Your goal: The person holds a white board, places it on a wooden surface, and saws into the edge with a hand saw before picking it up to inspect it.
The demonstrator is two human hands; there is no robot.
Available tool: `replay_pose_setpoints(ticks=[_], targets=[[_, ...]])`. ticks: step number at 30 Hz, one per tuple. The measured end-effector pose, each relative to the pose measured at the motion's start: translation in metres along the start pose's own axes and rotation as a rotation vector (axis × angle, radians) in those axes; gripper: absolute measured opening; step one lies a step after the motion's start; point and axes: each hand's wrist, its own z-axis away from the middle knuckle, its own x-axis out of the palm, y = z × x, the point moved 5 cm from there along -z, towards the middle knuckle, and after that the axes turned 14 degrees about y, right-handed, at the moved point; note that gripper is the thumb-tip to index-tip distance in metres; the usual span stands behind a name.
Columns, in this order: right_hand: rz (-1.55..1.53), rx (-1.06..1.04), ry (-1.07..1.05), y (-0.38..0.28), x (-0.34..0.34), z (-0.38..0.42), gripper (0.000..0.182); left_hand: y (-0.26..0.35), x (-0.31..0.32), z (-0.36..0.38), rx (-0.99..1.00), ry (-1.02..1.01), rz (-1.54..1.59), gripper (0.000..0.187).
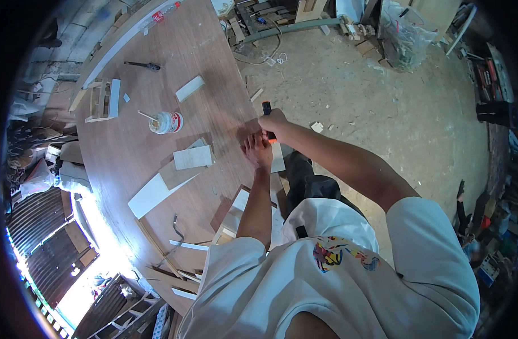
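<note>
My right hand (273, 121) is wrapped round a black and orange tool (267, 107) at the table's right edge. Close beside it, my left hand (256, 150) rests low over the tabletop, its fingers bent; whether it pinches anything is hidden. A pale board piece (278, 158) lies under and beside my hands at the edge. Left of them, a white block (193, 157) sits on other board pieces. Farther left stands an open jar (166, 122) with a stick in it.
The wooden table (123, 164) carries a white strip (190, 88), a dark tool (143, 65), a small wooden frame (105, 100), a large white board (154, 195) and a curved metal bar (177, 229). Scraps and a plastic bag (406, 39) are on the floor.
</note>
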Motion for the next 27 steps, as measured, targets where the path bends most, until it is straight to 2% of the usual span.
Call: replay_pose_setpoints(ticks=[2,5,7,9,10,12,15,17,19,21,23,24,25,26,27], targets=[[-0.075,0.091,-0.003,-0.009,0.003,-0.005,0.016,-0.001,-0.001,-0.002,0.029,0.043,-0.016,0.016],[-0.225,0.104,-0.099,-0.014,0.011,-0.032,0.018,-0.002,0.001,-0.002,-0.026,0.011,0.024,0.012],[-0.197,0.085,-0.084,-0.019,0.012,-0.034,0.016,-0.001,0.000,-0.002,-0.030,0.019,0.002,0.009],[0.080,-0.061,0.024,-0.024,0.007,-0.036,0.011,0.000,0.000,-0.003,-0.032,0.020,-0.001,0.009],[0.073,-0.061,0.028,-0.023,0.007,-0.036,0.011,0.000,0.001,-0.003,-0.039,0.026,-0.006,0.009],[0.132,-0.188,-0.016,-0.023,0.007,-0.027,0.012,-0.001,0.001,-0.003,-0.011,0.052,-0.005,0.010],[0.232,-0.221,-0.054,-0.017,-0.004,-0.011,0.010,-0.003,0.004,0.000,0.015,0.075,-0.008,0.010],[0.315,-0.232,-0.027,-0.011,-0.005,-0.007,0.016,-0.005,0.004,0.001,0.017,0.070,-0.011,0.009],[0.263,-0.330,0.072,-0.015,-0.009,0.018,0.024,-0.008,0.007,0.003,-0.004,0.004,-0.002,0.024],[0.174,-0.262,0.019,-0.025,-0.014,0.045,0.029,-0.011,0.008,0.007,-0.046,-0.003,0.046,0.031],[0.173,-0.360,0.032,-0.030,-0.013,0.048,0.024,-0.014,0.011,0.006,-0.082,-0.004,0.094,0.038],[0.172,-0.360,0.031,-0.036,-0.018,0.061,0.024,-0.016,0.012,0.008,-0.089,-0.019,0.081,0.042],[0.110,-0.306,-0.020,-0.048,-0.029,0.085,0.014,-0.017,0.014,0.009,-0.096,-0.035,0.069,0.047],[0.050,-0.252,-0.069,-0.060,-0.038,0.108,0.006,-0.015,0.014,0.009,-0.098,-0.035,0.069,0.047],[0.050,-0.252,-0.070,-0.071,-0.046,0.123,0.006,-0.011,0.009,0.007,-0.053,0.069,0.103,0.037]])
